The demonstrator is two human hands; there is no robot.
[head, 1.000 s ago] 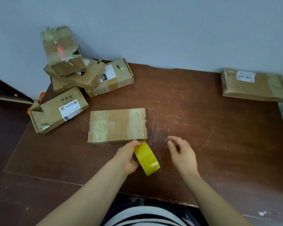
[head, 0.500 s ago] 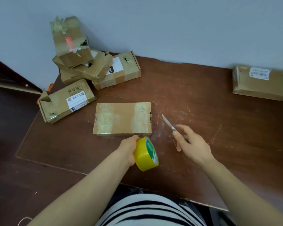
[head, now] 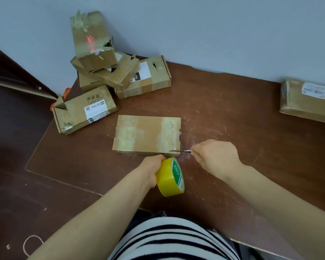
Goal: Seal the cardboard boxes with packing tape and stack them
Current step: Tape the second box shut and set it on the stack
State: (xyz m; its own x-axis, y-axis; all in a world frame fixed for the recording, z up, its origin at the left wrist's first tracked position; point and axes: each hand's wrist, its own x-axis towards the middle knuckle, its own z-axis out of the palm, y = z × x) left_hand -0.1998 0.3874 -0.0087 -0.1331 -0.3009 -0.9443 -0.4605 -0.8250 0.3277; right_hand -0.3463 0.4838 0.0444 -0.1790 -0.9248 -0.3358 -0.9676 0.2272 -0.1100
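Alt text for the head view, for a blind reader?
A left hand holds a yellow tape roll at the near edge of a cardboard box; the right hand points a small blade at its corner; other boxes lie piled far left.

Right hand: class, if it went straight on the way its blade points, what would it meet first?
Probably the near right corner of the flat box, which the blade in the right hand seems to touch, above the tape roll in the left hand; depth unclear.
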